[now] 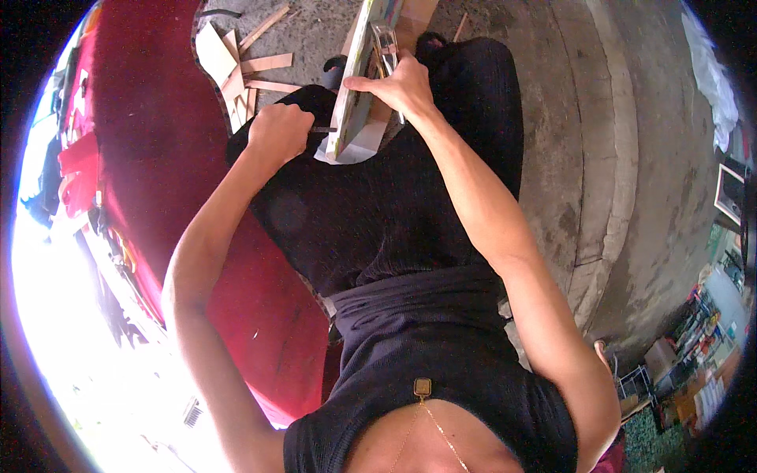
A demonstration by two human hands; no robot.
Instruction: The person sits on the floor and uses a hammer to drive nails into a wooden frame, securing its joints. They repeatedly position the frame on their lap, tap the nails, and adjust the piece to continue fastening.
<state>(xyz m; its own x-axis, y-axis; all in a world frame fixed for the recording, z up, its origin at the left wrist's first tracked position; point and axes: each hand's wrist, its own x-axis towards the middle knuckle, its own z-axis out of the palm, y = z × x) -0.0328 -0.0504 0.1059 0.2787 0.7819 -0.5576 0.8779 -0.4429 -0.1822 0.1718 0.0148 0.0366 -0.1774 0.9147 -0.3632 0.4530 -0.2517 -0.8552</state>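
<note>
Left hand (280, 132) is balled around a thin dark tool (323, 129), its tip right by the narrow panel (344, 114) at upper centre of the frame. Right hand (404, 88) looks wrapped round a metal tool (385, 41), thumb across the panel's edge. Mid-job, I'd say: that edge probably isn't finished, no clue how much is left. Loose wood strips (268, 62), upper left, untouched. Panel's top is cut off, fingers hide most of both tools.
</note>
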